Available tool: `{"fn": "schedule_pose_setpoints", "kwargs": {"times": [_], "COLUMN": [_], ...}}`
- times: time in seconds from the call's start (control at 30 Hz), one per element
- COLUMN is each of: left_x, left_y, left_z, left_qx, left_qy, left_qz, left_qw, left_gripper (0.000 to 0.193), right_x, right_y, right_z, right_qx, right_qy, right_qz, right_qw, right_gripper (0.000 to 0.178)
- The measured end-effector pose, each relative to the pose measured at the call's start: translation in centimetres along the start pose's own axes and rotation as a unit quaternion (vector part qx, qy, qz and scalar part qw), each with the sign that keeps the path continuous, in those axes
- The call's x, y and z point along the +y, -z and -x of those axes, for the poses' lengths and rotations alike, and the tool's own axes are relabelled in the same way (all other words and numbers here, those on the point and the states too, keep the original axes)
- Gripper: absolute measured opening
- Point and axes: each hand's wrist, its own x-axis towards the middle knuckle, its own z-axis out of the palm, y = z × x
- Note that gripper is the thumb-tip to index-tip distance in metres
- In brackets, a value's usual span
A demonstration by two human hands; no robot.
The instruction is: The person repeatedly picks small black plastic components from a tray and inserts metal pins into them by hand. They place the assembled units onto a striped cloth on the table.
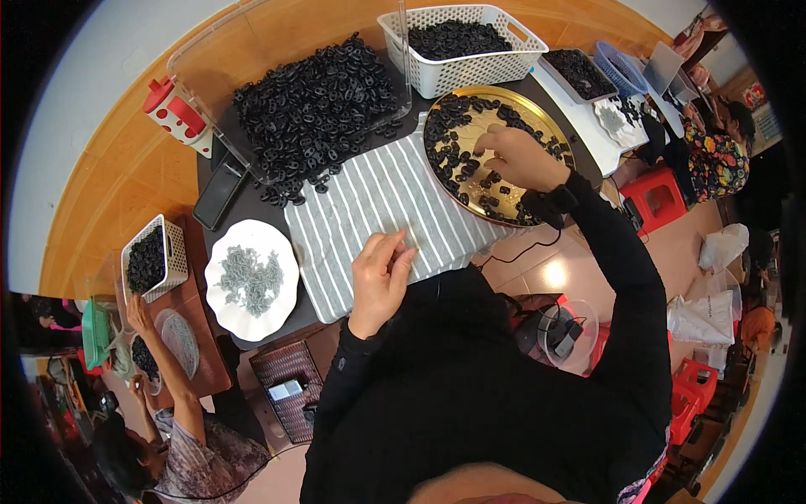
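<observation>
My right hand (524, 160) hovers over a round golden tray (487, 139), its fingers curved and apart, with nothing visible between them. Small black oval pieces (459, 107) lie scattered around the tray, mostly along its rim. Above a grey cloth with white stripes (357, 202), my left hand (379, 281) is closed, thumb and fingers drawn together. Whatever it may hold is too small to make out. To its left stands a white scalloped plate (220, 307) bearing a heap of small grey pieces (252, 277).
A clear bin (195, 71) on its side spills black oval pieces (319, 101) toward the cloth. Behind the tray is a white basket (437, 76) of black pieces. A phone (220, 195) and a red-and-white dotted container (178, 113) are at left. Co-workers sit on both sides.
</observation>
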Motion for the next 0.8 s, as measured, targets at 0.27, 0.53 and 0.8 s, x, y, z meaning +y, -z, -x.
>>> {"fn": "schedule_pose_setpoints", "kwargs": {"times": [0.27,0.53,0.8], "left_x": [0.1,-2.2,-1.5], "left_y": [0.0,0.1,2.6], "left_z": [-0.1,0.9,1.3], "left_qx": [0.011,0.279,0.203], "left_qy": [0.006,0.093,0.087], "left_qz": [0.008,0.261,0.083], "left_qw": [1.000,0.919,0.972], "left_gripper": [0.023,0.023,0.020], "right_x": [-0.5,-0.3,-5.2], "right_y": [-1.8,-3.9,-1.5], "right_z": [-0.5,-1.5,0.6], "right_qx": [-0.018,-0.017,0.060], "right_qy": [-0.001,0.006,0.060], "right_qz": [-0.012,0.055,-0.147], "right_qw": [1.000,0.998,0.986], "right_gripper": [0.014,0.012,0.012]}}
